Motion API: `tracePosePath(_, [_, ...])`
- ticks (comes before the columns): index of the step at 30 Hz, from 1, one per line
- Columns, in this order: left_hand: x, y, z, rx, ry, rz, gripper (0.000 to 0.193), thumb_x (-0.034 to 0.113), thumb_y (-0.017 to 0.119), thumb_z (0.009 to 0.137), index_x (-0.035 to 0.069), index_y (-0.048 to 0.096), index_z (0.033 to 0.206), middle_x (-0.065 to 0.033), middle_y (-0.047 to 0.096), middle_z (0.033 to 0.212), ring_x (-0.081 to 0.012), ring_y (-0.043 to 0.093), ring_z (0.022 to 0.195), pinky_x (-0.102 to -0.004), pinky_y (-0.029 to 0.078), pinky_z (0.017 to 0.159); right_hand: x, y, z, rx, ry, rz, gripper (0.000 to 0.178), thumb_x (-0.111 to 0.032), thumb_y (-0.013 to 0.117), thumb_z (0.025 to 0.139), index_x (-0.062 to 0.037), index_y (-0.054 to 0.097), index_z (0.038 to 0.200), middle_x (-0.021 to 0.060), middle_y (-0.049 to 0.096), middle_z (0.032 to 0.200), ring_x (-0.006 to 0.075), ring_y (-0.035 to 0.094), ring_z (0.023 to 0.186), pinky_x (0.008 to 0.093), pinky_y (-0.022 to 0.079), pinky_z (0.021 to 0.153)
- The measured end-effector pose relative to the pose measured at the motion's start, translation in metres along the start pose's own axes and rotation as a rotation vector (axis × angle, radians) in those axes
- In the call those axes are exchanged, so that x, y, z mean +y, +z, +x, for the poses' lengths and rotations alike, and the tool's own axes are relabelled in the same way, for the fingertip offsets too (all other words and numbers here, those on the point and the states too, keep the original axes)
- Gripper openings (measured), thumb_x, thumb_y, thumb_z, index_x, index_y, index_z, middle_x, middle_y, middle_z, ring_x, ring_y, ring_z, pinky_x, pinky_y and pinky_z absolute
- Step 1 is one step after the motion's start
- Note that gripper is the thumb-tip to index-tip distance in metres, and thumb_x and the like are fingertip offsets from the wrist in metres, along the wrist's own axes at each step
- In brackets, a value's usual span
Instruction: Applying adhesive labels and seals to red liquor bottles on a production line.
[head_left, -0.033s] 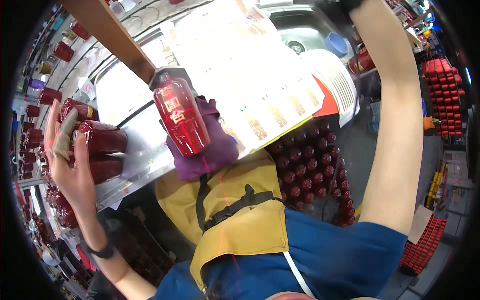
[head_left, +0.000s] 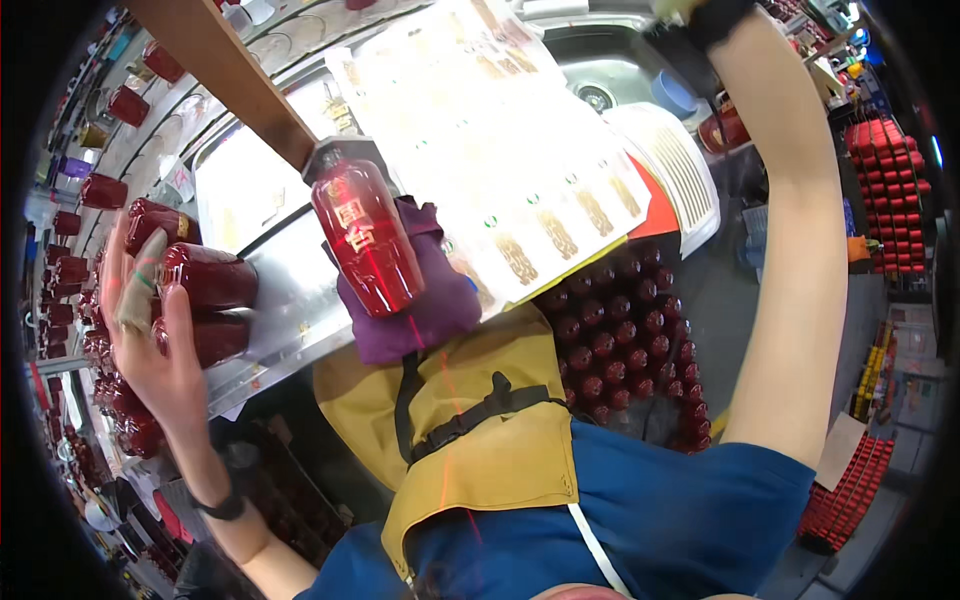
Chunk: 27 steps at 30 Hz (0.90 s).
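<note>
My left hand [head_left: 160, 350] is at the left, fingers stretched out and spread, beside several dark red glass bottles [head_left: 208, 278] lying at the metal table's edge. A pale cover wraps one finger. Whether its fingertips touch the glass I cannot tell. In front of me a red bottle [head_left: 370, 245] with gold lettering lies on a purple cloth [head_left: 445, 300], its neck against a dark holder [head_left: 345, 152] under a wooden bar [head_left: 225, 75]. My right arm reaches to the top right; the right hand [head_left: 690, 18] is dark, blurred and mostly cut off by the edge.
Sheets of gold labels [head_left: 480, 150] cover the bright tabletop, beside a ribbed white tray [head_left: 670, 185]. A metal sink [head_left: 600, 65] with a blue cup [head_left: 675, 92] lies beyond. Rows of red bottles [head_left: 625, 335] stand below the table; red stacks [head_left: 885, 195] are at the far right.
My left hand has moved slightly right and down, closer over the bottles. My right hand has shifted slightly at the top edge. The bottle on the purple cloth has barely moved in view.
</note>
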<state>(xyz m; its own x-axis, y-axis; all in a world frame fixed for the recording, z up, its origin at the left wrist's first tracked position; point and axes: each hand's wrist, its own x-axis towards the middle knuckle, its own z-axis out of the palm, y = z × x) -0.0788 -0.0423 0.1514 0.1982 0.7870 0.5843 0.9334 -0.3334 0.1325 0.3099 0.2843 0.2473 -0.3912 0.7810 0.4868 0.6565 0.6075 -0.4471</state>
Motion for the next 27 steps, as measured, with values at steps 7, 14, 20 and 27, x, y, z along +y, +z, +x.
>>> tracePosePath(7, [0.030,0.041,-0.024,0.063,-0.196,-0.381,0.038,0.010,0.058,0.102,-0.005,0.063,0.137,-0.0189,0.044,0.159,-0.0290,0.045,0.145,-0.0433,0.033,0.120,0.029,-0.007,0.013,0.374,0.180,0.295,0.024,-0.015,0.070,0.097,-0.0027,0.072,0.118,0.0079,0.076,0.101,0.0171,0.071,0.087,0.0346,0.059,0.077])
tracePosePath(14, [0.032,0.071,-0.056,0.048,-0.433,-0.570,0.036,0.009,0.060,0.100,-0.004,0.065,0.133,-0.0196,0.046,0.157,-0.0308,0.050,0.140,-0.0406,0.040,0.115,0.145,0.076,-0.104,-0.766,0.329,-0.236,0.035,-0.032,0.081,0.085,-0.0021,0.077,0.103,0.0080,0.076,0.091,0.0156,0.069,0.080,0.0317,0.055,0.075])
tracePosePath(20, [0.029,0.093,-0.071,-0.002,-0.524,-0.607,0.034,0.007,0.059,0.101,-0.004,0.064,0.133,-0.0203,0.048,0.155,-0.0300,0.050,0.140,-0.0414,0.039,0.115,0.199,0.083,-0.194,-0.794,0.518,-0.225,0.065,-0.028,0.095,0.065,0.0010,0.070,0.118,0.0146,0.075,0.106,0.0235,0.072,0.096,0.0342,0.056,0.081])
tracePosePath(27, [0.037,0.099,-0.069,0.003,-0.567,-0.603,0.034,0.007,0.063,0.098,-0.007,0.065,0.128,-0.0201,0.053,0.152,-0.0309,0.051,0.139,-0.0409,0.038,0.115,0.220,0.094,-0.214,-0.910,0.666,-0.161,0.069,-0.030,0.091,0.073,0.0051,0.065,0.127,0.0181,0.073,0.118,0.0260,0.068,0.106,0.0367,0.053,0.089])
